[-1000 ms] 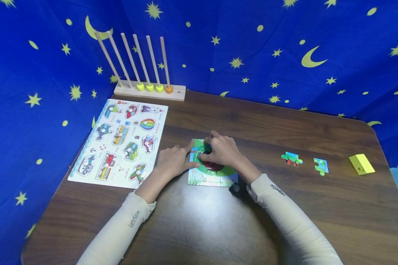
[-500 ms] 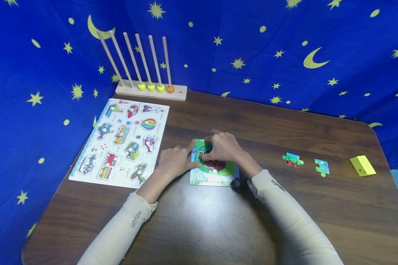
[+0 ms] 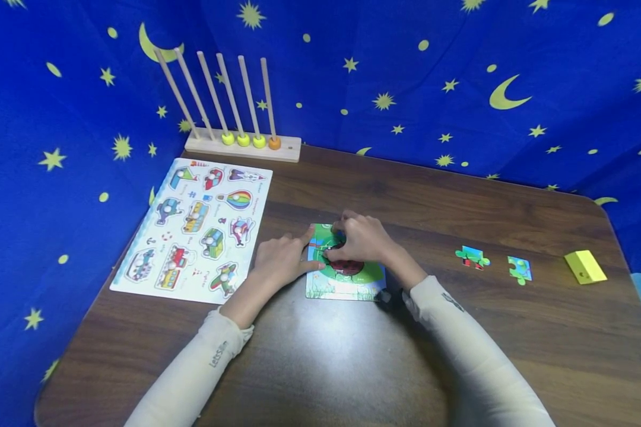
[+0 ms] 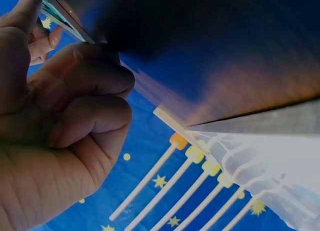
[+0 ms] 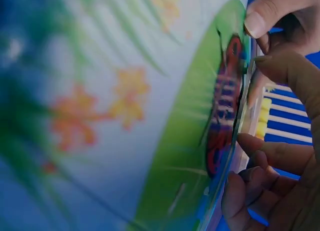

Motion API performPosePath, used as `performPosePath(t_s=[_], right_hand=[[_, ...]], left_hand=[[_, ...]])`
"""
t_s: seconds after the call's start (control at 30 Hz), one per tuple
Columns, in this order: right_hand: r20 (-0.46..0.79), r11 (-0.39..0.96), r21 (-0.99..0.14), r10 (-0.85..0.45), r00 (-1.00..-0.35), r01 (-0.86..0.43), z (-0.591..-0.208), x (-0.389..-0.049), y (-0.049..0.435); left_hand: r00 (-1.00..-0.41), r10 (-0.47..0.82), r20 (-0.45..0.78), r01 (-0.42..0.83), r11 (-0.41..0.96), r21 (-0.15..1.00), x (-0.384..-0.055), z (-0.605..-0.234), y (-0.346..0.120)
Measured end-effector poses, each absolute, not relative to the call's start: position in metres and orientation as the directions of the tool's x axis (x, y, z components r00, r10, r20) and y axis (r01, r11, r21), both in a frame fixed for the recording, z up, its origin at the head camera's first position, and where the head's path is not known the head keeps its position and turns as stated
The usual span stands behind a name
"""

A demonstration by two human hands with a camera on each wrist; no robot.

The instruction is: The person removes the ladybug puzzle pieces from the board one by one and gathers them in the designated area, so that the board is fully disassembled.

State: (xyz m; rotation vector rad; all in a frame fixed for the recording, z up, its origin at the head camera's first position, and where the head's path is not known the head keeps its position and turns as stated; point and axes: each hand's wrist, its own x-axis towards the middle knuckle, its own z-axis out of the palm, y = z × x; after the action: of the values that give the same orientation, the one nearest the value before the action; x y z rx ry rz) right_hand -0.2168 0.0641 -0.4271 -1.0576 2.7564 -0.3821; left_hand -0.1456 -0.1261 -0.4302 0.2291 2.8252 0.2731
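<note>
A small jigsaw puzzle (image 3: 320,290) with a ladybug picture lies on the table in front of me. My left hand (image 3: 278,261) steadies its left side, with index finger and thumb stretched along the edge. In the left wrist view, the other fingers (image 4: 95,116) of that hand are curled under. Over the upper middle of the puzzle, my right hand (image 3: 360,237) pinches a puzzle piece (image 3: 328,241) between thumb and fingers, down at the picture; the hand hides part of it. The ladybug (image 5: 225,106) shows beside the right fingertips in the right wrist view.
Two loose puzzle pieces, one with red and black (image 3: 472,258) and one mostly blue (image 3: 520,268), lie to the right. Beyond them sits a yellow block (image 3: 584,265). A vehicle peg board (image 3: 192,237) lies left; a wooden bead stand (image 3: 283,152) stands behind it.
The right hand has shifted very slightly at the same spot on the puzzle. The left hand keeps its place, and the loose pieces have not moved.
</note>
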Motion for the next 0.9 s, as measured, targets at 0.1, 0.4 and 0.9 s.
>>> performPosePath(t_s=[0.1, 0.4, 0.9], right_hand=[[-0.048, 0.714, -0.257, -0.683, -0.729, -0.652, -0.427, -0.213, 0.065], [0.017, 0.664, -0.228, -0.729, -0.684, -0.713, -0.43, -0.206, 0.068], [0.105, 0.707, -0.238, -0.663, -0.741, -0.666, -0.419, -0.204, 0.132]], left_hand=[[-0.945, 0.184, -0.269, 0.128, 0.969, 0.212, -0.145, -0.43, -0.126], [-0.945, 0.186, -0.268, 0.133, 0.97, 0.205, -0.144, -0.429, -0.126], [-0.946, 0.196, -0.257, 0.135, 0.962, 0.237, -0.145, -0.429, -0.125]])
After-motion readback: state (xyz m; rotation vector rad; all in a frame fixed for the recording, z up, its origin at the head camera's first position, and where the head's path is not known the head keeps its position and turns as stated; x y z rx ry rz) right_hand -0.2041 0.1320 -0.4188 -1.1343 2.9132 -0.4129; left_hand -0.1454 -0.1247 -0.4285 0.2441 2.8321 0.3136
